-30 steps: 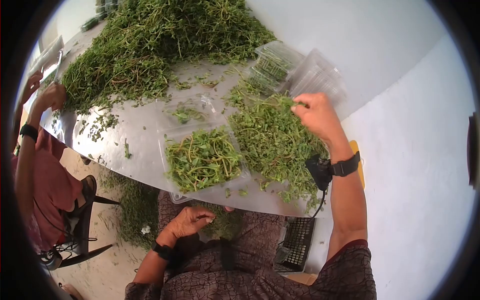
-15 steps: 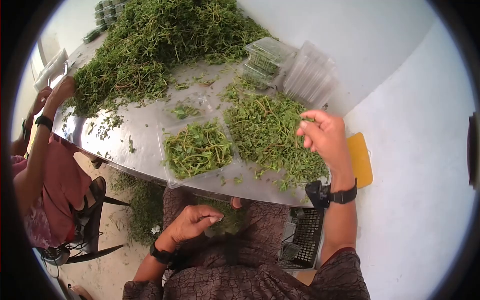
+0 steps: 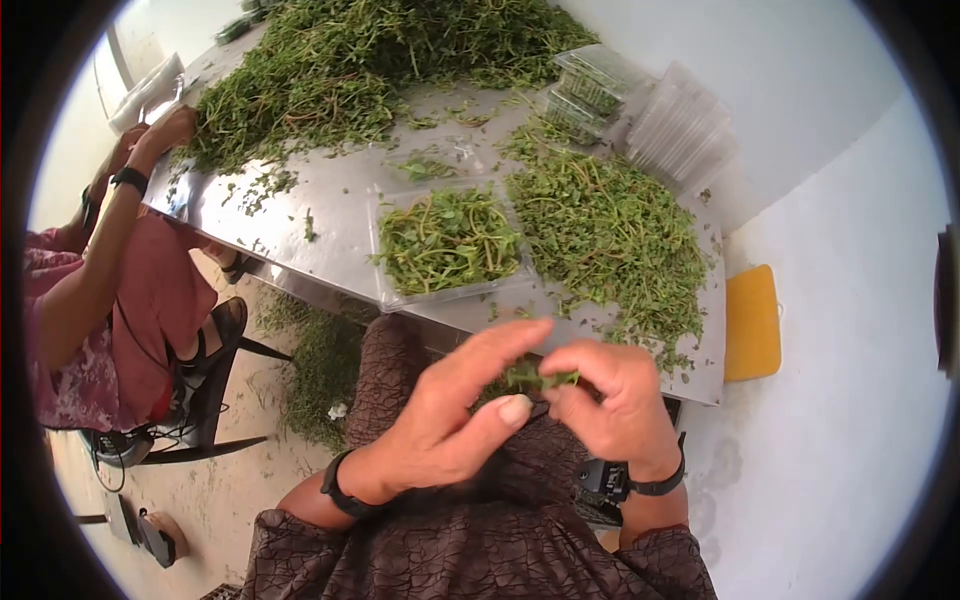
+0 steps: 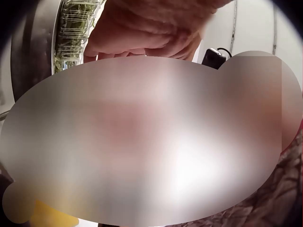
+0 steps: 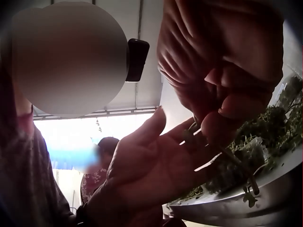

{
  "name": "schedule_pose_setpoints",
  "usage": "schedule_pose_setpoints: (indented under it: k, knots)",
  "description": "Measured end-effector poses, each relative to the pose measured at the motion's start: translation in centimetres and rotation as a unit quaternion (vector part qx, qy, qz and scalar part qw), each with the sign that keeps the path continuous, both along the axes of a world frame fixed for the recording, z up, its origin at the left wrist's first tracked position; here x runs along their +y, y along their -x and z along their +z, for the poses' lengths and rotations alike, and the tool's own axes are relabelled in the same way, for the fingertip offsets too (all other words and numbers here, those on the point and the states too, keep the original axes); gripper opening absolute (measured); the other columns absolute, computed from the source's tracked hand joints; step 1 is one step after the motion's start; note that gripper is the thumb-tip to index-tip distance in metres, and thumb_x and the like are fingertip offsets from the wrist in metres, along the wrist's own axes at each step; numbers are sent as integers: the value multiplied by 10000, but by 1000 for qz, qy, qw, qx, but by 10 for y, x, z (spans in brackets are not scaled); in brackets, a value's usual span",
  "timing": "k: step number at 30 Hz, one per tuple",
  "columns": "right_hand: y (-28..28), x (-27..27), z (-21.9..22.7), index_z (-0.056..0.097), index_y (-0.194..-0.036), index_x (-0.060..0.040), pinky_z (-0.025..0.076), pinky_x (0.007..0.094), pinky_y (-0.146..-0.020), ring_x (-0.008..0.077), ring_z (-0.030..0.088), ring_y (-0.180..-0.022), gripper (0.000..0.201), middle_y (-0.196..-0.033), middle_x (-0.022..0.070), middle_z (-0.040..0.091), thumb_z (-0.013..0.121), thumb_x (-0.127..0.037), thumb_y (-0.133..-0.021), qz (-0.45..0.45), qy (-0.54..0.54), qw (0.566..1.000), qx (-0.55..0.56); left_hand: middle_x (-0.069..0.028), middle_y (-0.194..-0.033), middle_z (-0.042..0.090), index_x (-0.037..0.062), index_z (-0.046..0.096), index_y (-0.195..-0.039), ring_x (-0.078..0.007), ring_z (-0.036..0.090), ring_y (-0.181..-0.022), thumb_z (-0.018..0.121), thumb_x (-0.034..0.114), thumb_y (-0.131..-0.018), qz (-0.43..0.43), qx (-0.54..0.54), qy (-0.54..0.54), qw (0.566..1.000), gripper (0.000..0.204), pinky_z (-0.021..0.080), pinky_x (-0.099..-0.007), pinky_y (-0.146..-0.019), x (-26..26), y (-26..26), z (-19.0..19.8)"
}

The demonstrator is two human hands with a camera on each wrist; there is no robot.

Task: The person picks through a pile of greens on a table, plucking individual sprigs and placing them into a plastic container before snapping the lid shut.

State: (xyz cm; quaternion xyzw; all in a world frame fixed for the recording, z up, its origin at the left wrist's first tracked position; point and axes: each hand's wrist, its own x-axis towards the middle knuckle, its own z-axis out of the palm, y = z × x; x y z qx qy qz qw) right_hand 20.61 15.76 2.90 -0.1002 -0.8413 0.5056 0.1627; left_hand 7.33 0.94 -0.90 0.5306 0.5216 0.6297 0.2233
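- Head view: both hands meet low in the middle of the frame, over the person's lap and just below the near edge of the table (image 3: 300, 215).
- The right hand (image 3: 610, 400) has its fingers curled, thumb and fingertips pinching a small green sprig (image 3: 530, 377) (the right wrist view shows the stem (image 5: 236, 163) running down out of that pinch).
- The left hand (image 3: 460, 410) lies beside it with fingers fairly straight and spread, thumb stretched towards the sprig; its fingertips touch or nearly touch the leaves, and I cannot tell whether they grip.
- In the left wrist view most of the picture is blurred; only the curled fingers (image 4: 151, 33) of a hand show at the top.
- A clear tray (image 3: 445, 245) filled with greens sits on the table just above the hands.
- To the right of the tray lies a loose pile (image 3: 610, 240) of sorted greens, reaching the table's right edge.
- A big heap (image 3: 370, 60) of greens fills the upper middle of the frame.
- Packed and empty boxes (image 3: 660, 110) stand at the upper right.
- A second person's hand (image 3: 165, 130) reaches into the heap at the upper left.
- A yellow board (image 3: 752, 322) shows at the right, beside the table.
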Motion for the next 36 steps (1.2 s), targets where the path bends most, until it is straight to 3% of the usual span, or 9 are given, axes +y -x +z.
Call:
schedule_pose_setpoints:
  k: [3, 7, 11, 18, 23, 27, 31, 35, 36]
  knots:
    - [-1, -8, -7, 618, -934, -41, 444, 317, -513, 251, 586, -571, 216, -765, 108, 629, 622, 65, -746, 22, -90, 994, 49, -193, -1185, 644, -70, 496, -1340, -236, 652, -1019, 503, 137, -970, -18, -35, 66, 997, 424, 511, -337, -871, -3, -9, 0]
    - [-4, -15, -20, 625, -909, -23, 449, 273, -512, 181, 601, -580, 226, -776, 101, 664, 625, 87, -712, 7, -102, 994, 47, -175, -947, 705, -54, 591, -1240, -233, 699, -852, 555, 72, -960, -9, -60, 101, 993, 309, 540, -341, -737, -3, -11, -9]
    - [-1, -20, -30, 606, -915, 2, 494, 374, -520, 323, 619, -593, 223, -748, 140, 625, 661, 39, -702, 23, -189, 979, 73, -198, -884, 687, -29, 618, -1207, -353, 686, -809, 598, 55, -927, 50, 92, 85, 991, 292, 546, -377, -704, -8, -11, -27]
    - [-6, -24, -28, 617, -923, -14, 496, 365, -515, 314, 630, -600, 213, -753, 122, 638, 693, 16, -726, 34, -227, 972, 44, -209, -844, 682, -34, 630, -1166, -307, 694, -754, 580, 95, -953, -2, -24, 148, 989, 254, 533, -375, -665, -17, -5, -30]
    - [-10, -21, -26, 617, -969, -6, 520, 304, -549, 244, 672, -630, 208, -800, 128, 663, 703, 16, -781, 24, -121, 989, 77, -82, -996, 709, -21, 627, -1217, -105, 630, -956, 474, 206, -1043, -58, -160, 123, 978, 324, 512, -290, -843, -19, -1, -48]
    - [-12, -27, -29, 586, -978, 55, 536, 224, -580, 142, 678, -712, 66, -968, 169, 664, 592, 18, -923, -4, 9, 996, 88, -87, -1167, 657, -48, 587, -1263, -142, 594, -1085, 440, 217, -1057, -136, -264, 120, 947, 366, 472, -307, -955, -20, 2, -40]
    - [-6, -38, -27, 568, -985, 55, 584, 264, -638, 196, 697, -767, 61, -1012, 208, 652, 586, 29, -933, -24, 136, 981, 134, -109, -1261, 606, -35, 507, -1360, -157, 578, -1130, 418, 210, -1063, -158, -298, 117, 934, 395, 464, -327, -987, -17, 0, -41]
    - [-5, -37, -28, 566, -994, 64, 613, 292, -683, 215, 711, -843, 61, -1034, 199, 648, 564, 59, -933, -2, 186, 968, 168, -98, -1198, 631, -29, 508, -1364, -145, 599, -1075, 419, 201, -1063, -179, -353, 91, 914, 390, 491, -315, -933, -20, -1, -32]
    - [-5, -37, -29, 562, -997, 63, 613, 296, -687, 220, 710, -836, 63, -1045, 208, 644, 565, 56, -934, -8, 178, 969, 172, -62, -1091, 629, -3, 541, -1329, -111, 578, -947, 429, 199, -1061, -177, -354, 101, 913, 355, 491, -278, -832, -21, -1, -29]
